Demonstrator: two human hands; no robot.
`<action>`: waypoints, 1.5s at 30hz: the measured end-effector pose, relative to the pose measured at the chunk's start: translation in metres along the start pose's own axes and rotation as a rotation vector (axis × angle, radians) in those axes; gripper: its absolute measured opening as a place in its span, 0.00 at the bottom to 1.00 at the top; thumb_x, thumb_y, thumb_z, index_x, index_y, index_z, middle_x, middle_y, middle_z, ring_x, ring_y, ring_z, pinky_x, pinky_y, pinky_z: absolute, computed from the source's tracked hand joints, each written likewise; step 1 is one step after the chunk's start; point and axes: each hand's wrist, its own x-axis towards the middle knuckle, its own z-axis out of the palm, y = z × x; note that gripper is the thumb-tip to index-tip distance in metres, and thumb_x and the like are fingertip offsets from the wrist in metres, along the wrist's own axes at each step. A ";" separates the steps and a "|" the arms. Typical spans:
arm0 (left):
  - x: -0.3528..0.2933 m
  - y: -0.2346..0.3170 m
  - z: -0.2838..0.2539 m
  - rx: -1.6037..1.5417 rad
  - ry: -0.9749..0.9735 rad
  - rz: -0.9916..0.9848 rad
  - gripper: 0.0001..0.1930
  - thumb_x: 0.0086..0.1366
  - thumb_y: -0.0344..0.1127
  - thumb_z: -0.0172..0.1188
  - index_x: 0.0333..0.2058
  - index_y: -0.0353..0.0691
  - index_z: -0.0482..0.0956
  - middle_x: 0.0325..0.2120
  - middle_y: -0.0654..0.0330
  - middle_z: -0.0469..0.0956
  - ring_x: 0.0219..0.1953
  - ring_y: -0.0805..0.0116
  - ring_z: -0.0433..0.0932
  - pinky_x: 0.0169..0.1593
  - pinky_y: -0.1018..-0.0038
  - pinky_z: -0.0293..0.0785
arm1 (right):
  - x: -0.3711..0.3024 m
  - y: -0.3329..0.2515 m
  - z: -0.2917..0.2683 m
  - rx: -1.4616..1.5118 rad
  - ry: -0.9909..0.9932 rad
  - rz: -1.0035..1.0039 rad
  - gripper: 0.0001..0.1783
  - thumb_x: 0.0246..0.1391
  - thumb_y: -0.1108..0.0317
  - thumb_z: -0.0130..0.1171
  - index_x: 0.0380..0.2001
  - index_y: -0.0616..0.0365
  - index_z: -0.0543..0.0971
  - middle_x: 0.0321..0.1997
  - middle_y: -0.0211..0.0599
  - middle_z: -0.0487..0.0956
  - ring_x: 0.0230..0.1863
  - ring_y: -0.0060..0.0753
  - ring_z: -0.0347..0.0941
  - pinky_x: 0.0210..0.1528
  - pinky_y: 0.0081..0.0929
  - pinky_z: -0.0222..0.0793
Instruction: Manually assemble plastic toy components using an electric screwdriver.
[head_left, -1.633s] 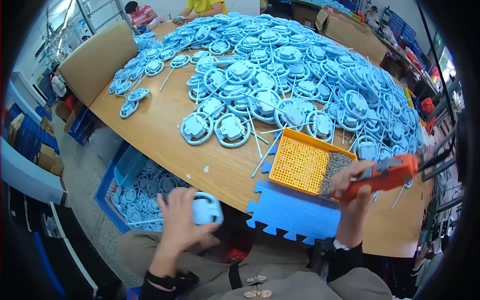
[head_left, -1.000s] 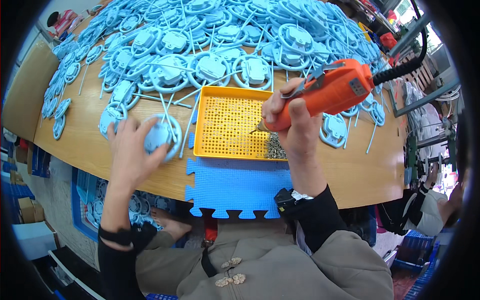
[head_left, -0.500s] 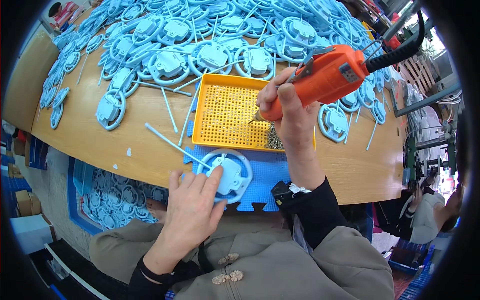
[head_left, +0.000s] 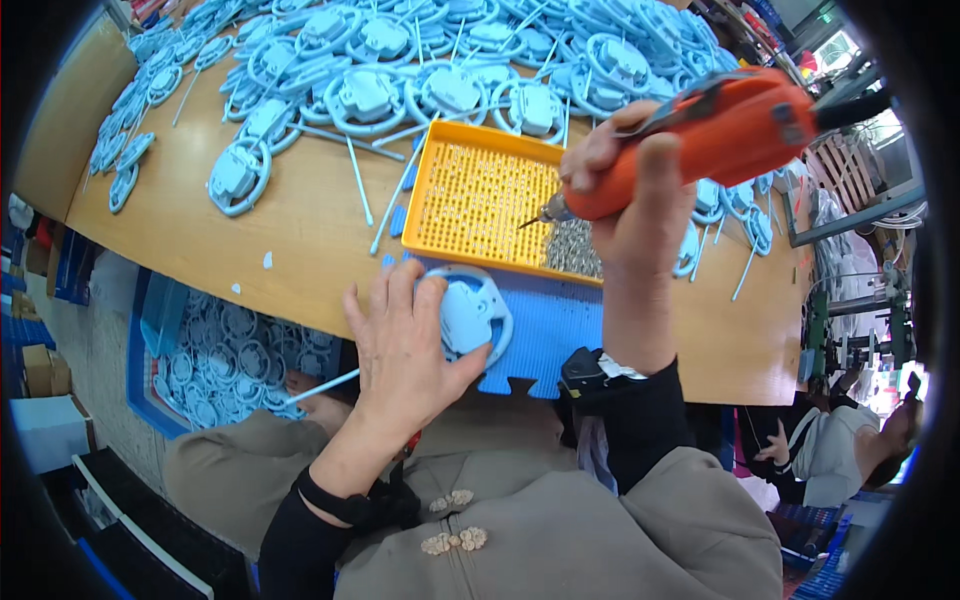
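Note:
My left hand (head_left: 408,345) grips a light-blue plastic wheel (head_left: 472,315), fingers over its left side and thumb at its lower rim. A thin blue rod (head_left: 325,386) sticks out below the hand to the left. The wheel lies on a blue foam mat (head_left: 555,320) at the table's front edge. My right hand (head_left: 645,215) is wrapped round an orange electric screwdriver (head_left: 715,140). Its tip points down-left, above a yellow tray (head_left: 480,256) with a perforated plate. Loose screws (head_left: 574,248) are heaped in the tray's near right corner.
A large pile of similar blue wheels with rods (head_left: 450,88) covers the far side of the wooden table (head_left: 310,250). A blue bin (head_left: 240,360) full of blue parts stands below at left. Another person (head_left: 840,450) sits at the far right.
The wheel has turned, its rod swinging from upper left to lower left. My left hand has moved further onto the wheel. The screwdriver, still in my right hand, has shifted slightly right.

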 end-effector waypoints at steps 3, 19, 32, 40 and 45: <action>0.003 -0.002 0.002 0.000 0.021 -0.035 0.34 0.37 0.44 0.72 0.43 0.39 0.67 0.46 0.52 0.65 0.52 0.52 0.63 0.54 0.55 0.52 | -0.013 -0.017 0.014 0.031 -0.135 0.055 0.30 0.53 0.41 0.58 0.40 0.58 0.68 0.24 0.32 0.70 0.22 0.27 0.68 0.29 0.29 0.67; 0.003 -0.001 0.004 -0.032 -0.043 -0.085 0.35 0.38 0.44 0.73 0.43 0.40 0.66 0.45 0.54 0.65 0.52 0.53 0.63 0.55 0.52 0.52 | -0.052 -0.006 0.028 0.124 -0.128 0.171 0.20 0.45 0.67 0.68 0.35 0.63 0.69 0.30 0.35 0.73 0.28 0.23 0.70 0.29 0.20 0.68; 0.002 -0.004 0.000 0.007 -0.053 -0.072 0.35 0.40 0.46 0.71 0.45 0.39 0.66 0.45 0.53 0.66 0.52 0.52 0.64 0.54 0.47 0.53 | -0.055 0.003 0.042 0.101 -0.206 0.295 0.27 0.48 0.49 0.67 0.36 0.58 0.67 0.21 0.34 0.69 0.18 0.26 0.65 0.19 0.24 0.61; -0.062 -0.072 -0.118 0.254 0.013 -0.230 0.35 0.38 0.43 0.72 0.47 0.42 0.70 0.46 0.53 0.68 0.54 0.53 0.64 0.60 0.47 0.49 | -0.035 -0.034 0.021 0.127 -0.126 0.019 0.28 0.50 0.43 0.62 0.37 0.55 0.66 0.22 0.30 0.68 0.17 0.24 0.65 0.21 0.23 0.65; -0.063 -0.035 -0.217 0.306 0.207 -0.161 0.36 0.42 0.45 0.72 0.52 0.42 0.71 0.46 0.55 0.69 0.56 0.52 0.64 0.61 0.42 0.45 | -0.040 -0.033 -0.006 0.093 -0.042 0.152 0.34 0.43 0.45 0.69 0.39 0.58 0.65 0.23 0.31 0.69 0.19 0.25 0.67 0.23 0.24 0.67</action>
